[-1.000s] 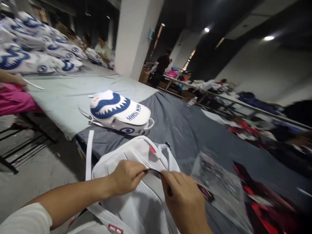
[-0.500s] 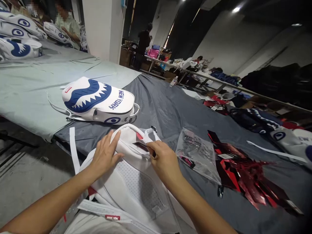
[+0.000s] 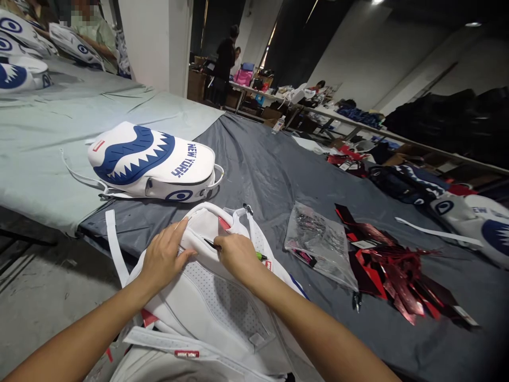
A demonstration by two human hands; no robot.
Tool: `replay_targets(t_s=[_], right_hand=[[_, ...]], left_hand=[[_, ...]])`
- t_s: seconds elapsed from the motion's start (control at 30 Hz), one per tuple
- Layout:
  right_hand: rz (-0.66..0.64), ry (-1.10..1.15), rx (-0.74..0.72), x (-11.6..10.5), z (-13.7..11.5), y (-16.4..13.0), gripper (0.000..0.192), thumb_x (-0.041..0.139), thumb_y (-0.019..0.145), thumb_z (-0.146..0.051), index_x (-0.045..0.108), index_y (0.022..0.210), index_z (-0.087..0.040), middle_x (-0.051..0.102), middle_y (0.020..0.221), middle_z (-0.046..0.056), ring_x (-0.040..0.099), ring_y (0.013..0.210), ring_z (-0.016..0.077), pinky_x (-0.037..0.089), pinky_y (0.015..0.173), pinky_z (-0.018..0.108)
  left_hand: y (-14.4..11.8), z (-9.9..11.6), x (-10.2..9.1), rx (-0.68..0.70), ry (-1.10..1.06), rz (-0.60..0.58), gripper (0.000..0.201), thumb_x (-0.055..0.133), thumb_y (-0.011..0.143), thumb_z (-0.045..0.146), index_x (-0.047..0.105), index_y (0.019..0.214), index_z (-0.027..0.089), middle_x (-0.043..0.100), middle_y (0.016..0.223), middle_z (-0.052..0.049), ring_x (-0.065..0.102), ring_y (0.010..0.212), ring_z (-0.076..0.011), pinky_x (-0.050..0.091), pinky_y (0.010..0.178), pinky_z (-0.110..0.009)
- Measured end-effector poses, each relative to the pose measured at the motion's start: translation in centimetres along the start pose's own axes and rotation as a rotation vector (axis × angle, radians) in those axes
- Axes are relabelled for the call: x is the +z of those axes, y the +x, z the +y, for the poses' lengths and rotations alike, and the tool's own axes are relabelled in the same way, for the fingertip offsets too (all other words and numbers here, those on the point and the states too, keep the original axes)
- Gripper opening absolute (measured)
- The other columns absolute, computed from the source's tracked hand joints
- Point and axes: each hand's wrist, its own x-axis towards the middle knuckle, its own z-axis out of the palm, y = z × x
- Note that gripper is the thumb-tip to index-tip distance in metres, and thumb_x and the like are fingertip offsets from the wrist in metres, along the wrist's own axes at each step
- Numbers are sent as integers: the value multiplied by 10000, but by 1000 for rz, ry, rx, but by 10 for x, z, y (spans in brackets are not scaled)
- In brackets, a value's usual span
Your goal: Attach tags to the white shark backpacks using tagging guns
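I have the right hand (image 3: 238,257) with its fingers pressed together, pinching a thin dark piece (image 3: 210,243) at the opening near the top of a white backpack (image 3: 186,307). I have the left hand (image 3: 165,254) laid on the upper edge of that pack, thumb apart from the fingers, palm down. A green-tipped thing (image 3: 260,255) pokes out beside the right hand; I cannot tell what it is.

The pack sits at the near edge of the table (image 3: 250,164), its back panel turned up towards me. Just beyond it lies a printed backpack (image 3: 155,159), white with a blue toothed mouth and "NEW YORK" lettering. To the right I see a clear plastic bag (image 3: 318,244) of small dark items, and next to it a spread of shiny red and black tags (image 3: 397,276). Farther right rests another white backpack (image 3: 469,217); a bottle (image 3: 278,125) stands far back.
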Motion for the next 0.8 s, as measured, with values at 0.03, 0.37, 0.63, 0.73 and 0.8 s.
replay_targets(t_s=[0.03,0.37,0.63,0.73,0.8], right_hand=[[-9,-9,-18,-1,-1,0,287,487,925,-148,750,1026,-204,753,917,106,711,876,244,428,669,290],[-55,-59,-118,-13,-13,5,275,493,919,-103,742,1033,-124,738,953,164,709,958,269,494,741,307],[85,-14,-139,-17,-15,0,242,483,973,-195,661,1133,-160,736,976,120,714,880,268,488,681,321],[153,41,-300,-16,-27,12,227,530,978,-292,659,1110,-160,735,981,108,702,907,262,488,697,324],[178,63,-359,-15,-32,20,196,574,952,-289,664,1074,-165,735,986,95,697,927,255,489,696,319]], left_hand=[[0,0,1,-5,2,1,738,502,943,558,244,1548,224,592,1370,-140,602,1207,-299,524,924,-401],[-3,-3,2,-19,16,9,761,532,932,554,238,1548,218,600,1368,-137,607,1209,-297,525,912,-400],[-6,-7,4,-30,27,43,767,477,929,627,285,1530,191,622,1331,-159,640,1147,-301,531,877,-381],[-8,-10,2,-13,10,32,735,451,942,620,302,1522,194,624,1330,-154,643,1146,-299,531,888,-382],[-9,-13,1,-11,19,8,717,443,952,598,298,1527,194,633,1310,-149,659,1108,-297,535,875,-380]])
